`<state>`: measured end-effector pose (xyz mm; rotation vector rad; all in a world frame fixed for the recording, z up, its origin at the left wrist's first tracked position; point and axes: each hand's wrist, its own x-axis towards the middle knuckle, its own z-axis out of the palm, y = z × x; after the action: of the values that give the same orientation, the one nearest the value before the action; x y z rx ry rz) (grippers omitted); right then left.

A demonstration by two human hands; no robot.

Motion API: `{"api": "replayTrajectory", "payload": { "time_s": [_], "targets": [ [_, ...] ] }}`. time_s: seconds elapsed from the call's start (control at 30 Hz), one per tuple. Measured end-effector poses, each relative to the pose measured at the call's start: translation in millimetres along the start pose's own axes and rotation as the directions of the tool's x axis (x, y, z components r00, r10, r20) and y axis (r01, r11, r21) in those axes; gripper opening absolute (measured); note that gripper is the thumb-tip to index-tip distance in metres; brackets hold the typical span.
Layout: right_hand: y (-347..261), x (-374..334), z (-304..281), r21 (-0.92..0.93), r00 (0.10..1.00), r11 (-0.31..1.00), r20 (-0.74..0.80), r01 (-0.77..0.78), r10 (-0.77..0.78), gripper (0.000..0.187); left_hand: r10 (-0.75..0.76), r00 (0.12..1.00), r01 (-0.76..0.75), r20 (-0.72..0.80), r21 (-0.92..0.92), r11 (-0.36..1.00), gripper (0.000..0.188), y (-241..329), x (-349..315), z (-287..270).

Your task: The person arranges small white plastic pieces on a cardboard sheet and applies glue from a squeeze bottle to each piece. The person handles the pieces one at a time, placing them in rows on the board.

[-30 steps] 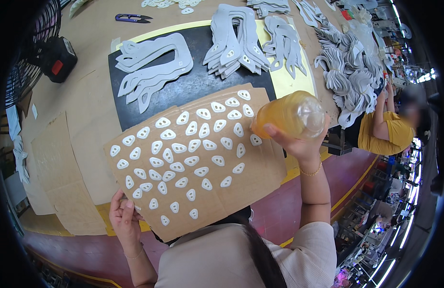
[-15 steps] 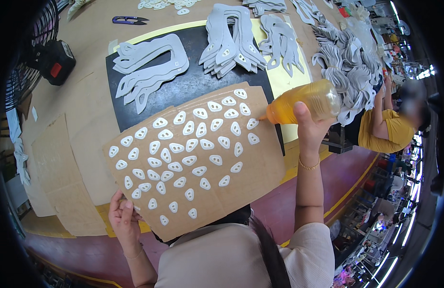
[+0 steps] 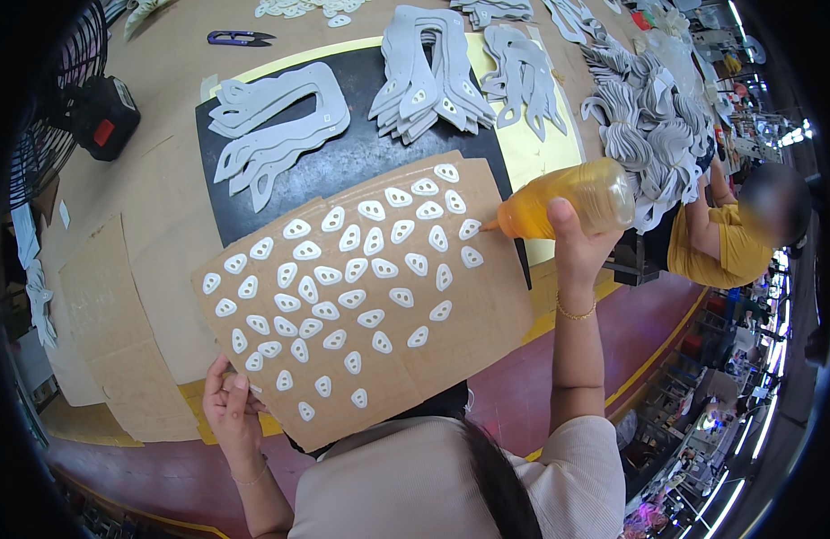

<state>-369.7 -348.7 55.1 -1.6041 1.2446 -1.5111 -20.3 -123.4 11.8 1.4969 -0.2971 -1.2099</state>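
Observation:
My right hand (image 3: 580,238) is wrapped round a translucent squeeze bottle (image 3: 568,198) of amber liquid, tilted so its orange nozzle points left. The nozzle tip is at a small white two-holed piece (image 3: 470,228) near the right side of a brown cardboard sheet (image 3: 487,314); whether it touches cannot be made out. Several more such white pieces lie spread over the sheet. At the sheet's lower left corner, my left hand (image 3: 231,400) grips its edge between thumb and fingers. The sheet slants toward me, its far edge over a black mat (image 3: 280,193).
Grey cut shoe pieces (image 3: 433,76) lie stacked on the mat, with more bundles (image 3: 653,117) at the right. Thread snips (image 3: 241,39) rest at the back. A black fan (image 3: 83,108) stands at the left. At the right sits a person in a yellow shirt (image 3: 725,242).
The bottle's nozzle has shifted very slightly left at the same white piece. My left hand still holds the cardboard in the same place.

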Motion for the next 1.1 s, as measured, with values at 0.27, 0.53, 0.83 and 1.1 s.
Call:
{"api": "replayTrajectory", "payload": {
  "time_s": [0.27, 0.53, 0.83, 1.1],
  "targets": [
    [11.4, -29.6, -1.3, -0.031, 0.999, 0.999, -0.015, 0.043, -0.043, 0.055, 0.003, 1.000, -0.002, 0.015, -0.009, 1.000, 0.045, 0.7, -0.1, -1.5],
    [9.9, -29.9, -0.1, -0.059, 0.996, 0.994, 0.013, 0.094, -0.093, 0.072, 0.010, 1.000, -0.010, 0.021, 0.005, 1.000, 0.045, -0.3, 0.5, -1.9],
    [0.6, -39.7, -19.7, 0.045, 0.992, 0.995, -0.084, -0.092, 0.095, 0.063, 0.016, 1.000, -0.016, 0.027, -0.003, 1.000, 0.045, -0.6, 0.5, -1.7],
    [7.0, -41.9, -17.0, 0.072, 0.990, 0.993, -0.101, -0.095, 0.102, 0.051, 0.016, 1.000, -0.016, 0.022, -0.002, 1.000, 0.044, -1.3, 1.7, -1.8]
  ]
}}
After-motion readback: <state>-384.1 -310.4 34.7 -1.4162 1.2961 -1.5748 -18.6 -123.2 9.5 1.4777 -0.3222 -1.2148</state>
